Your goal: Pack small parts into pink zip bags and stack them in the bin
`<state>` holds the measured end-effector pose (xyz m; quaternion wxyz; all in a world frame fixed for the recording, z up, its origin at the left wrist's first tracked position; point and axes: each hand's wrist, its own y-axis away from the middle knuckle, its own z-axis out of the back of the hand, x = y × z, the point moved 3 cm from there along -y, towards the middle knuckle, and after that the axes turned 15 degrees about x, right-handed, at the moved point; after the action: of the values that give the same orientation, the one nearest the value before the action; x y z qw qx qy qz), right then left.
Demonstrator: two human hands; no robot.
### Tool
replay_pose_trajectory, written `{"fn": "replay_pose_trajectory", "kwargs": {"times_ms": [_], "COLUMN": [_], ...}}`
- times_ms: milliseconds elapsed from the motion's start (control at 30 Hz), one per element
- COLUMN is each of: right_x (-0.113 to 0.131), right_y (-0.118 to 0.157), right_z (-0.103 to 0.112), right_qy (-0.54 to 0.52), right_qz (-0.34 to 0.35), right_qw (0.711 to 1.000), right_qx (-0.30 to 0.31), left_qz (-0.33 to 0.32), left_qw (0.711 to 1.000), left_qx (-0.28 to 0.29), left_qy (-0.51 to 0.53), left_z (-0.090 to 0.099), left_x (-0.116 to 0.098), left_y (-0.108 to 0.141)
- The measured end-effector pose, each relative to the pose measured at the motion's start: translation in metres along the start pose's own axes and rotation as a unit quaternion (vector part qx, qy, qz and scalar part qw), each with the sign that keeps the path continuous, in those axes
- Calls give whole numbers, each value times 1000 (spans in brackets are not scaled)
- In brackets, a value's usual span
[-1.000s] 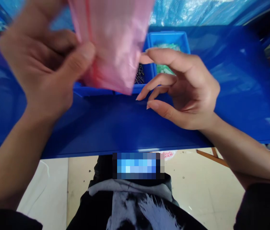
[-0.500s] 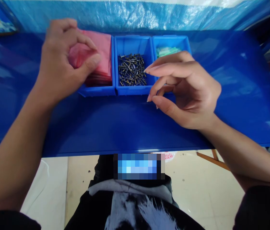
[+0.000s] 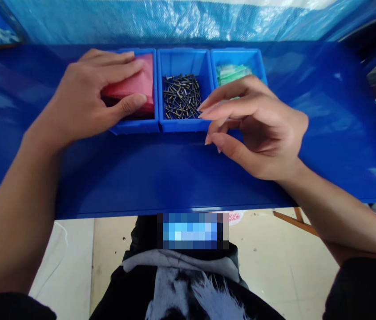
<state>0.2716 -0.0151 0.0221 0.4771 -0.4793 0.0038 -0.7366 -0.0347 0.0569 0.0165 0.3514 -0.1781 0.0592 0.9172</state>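
Observation:
My left hand (image 3: 96, 91) rests on a stack of pink plastic bags (image 3: 145, 75) in the left blue bin (image 3: 137, 127). Its fingers stretch over the top and the thumb lies apart on the near side. Over the front of the right blue bin (image 3: 237, 52) hovers my right hand (image 3: 257, 124), palm turned inward, fingers loosely curved with a gap to the thumb and nothing visible between them. Its fingertips are close to the middle bin (image 3: 186, 126), which holds many dark pop rivets (image 3: 183, 95). Pale green plastic packets (image 3: 232, 73) lie in the right bin, partly hidden by that hand.
The three bins stand side by side on a blue table (image 3: 174, 173), whose front edge runs just before my lap. Behind it hangs a shiny blue woven sheet (image 3: 174, 22). A wooden leg (image 3: 294, 222) shows below at the right.
My left hand has come down and its fingers have straightened onto the pink bags, whose raised top part now lies lower. My right hand has hardly moved.

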Motion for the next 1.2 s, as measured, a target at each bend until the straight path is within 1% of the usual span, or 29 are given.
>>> {"fn": "replay_pose_trajectory", "kwargs": {"times_ms": [67,200,267,333,433,500,567,633,700,767,800,833,967,1133,1200], "right_x": [0,1,2,2,3,3,2,2,2,3,3,3,5,2,-1], "right_y": [1,1,1,1,0,-1,-1,0,0,0,0,0,-3,-5,-5], "right_z": [0,-1,-2,-2,-2,-2,-1,-1,-1,-1,-1,-1,-2,-4,-5], "right_qy": [2,4,10,19,37,44,47,51,56,60,63,66,80,67,61], "right_qz": [-5,-9,-12,-14,-13,-14,-13,-17,-17,-19,-21,-26,-23,-27,-25], "right_qw": [1000,1000,1000,1000,999,999,999,999,998,998,998,997,997,997,998], "right_qx": [-3,-4,-1,2,5,4,4,5,3,-2,-4,-5,3,13,10], "left_qz": [-8,-7,-18,-34,-58,-65,-58,-57,-72,-88,-90,-91,-88,-71,-71], "left_qw": [1000,1000,999,999,997,996,998,998,995,992,992,993,995,995,995], "left_qx": [2,-19,-17,2,51,59,32,-12,-52,-71,-66,-49,34,71,74], "left_qy": [-4,-17,-27,-32,-28,-21,-20,-34,-51,-62,-63,-61,-19,4,3], "left_z": [0,0,0,0,-1,-2,-2,-1,1,1,0,-1,-6,-4,-5], "left_x": [0,2,2,4,8,11,10,5,-3,-12,-15,-17,-15,-8,-7], "left_y": [0,-1,-1,-1,-1,-1,-1,0,1,3,3,3,1,-3,-4]}}
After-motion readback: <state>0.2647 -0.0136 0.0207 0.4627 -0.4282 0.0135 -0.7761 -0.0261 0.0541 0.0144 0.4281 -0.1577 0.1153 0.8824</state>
